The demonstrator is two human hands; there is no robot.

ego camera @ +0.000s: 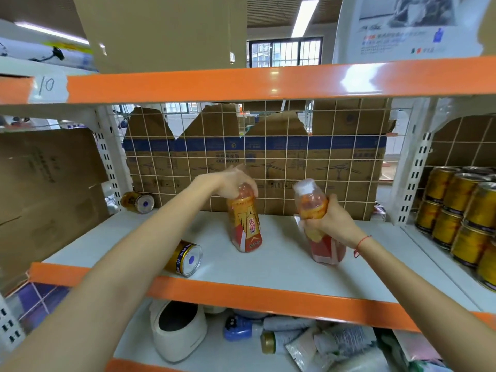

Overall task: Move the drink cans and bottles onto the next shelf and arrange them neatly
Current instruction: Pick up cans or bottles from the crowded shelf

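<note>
Two orange-and-red drink bottles are on the white shelf point(281, 264). My left hand point(233, 183) grips the cap end of the left bottle point(245, 226), which stands nearly upright. My right hand point(335, 224) is wrapped around the middle of the right bottle point(318, 210), which tilts left with its base near the shelf. A gold can point(185, 259) lies on its side near the shelf's front edge under my left forearm. Another gold can point(138, 202) lies on its side at the back left corner.
The shelf to the right holds several gold cans point(456, 210) stacked in two layers. A wire grid with cardboard point(268, 162) backs the shelf. Orange beams point(268, 294) edge the shelves. Below lie a white appliance point(177, 328) and assorted packets point(322, 345).
</note>
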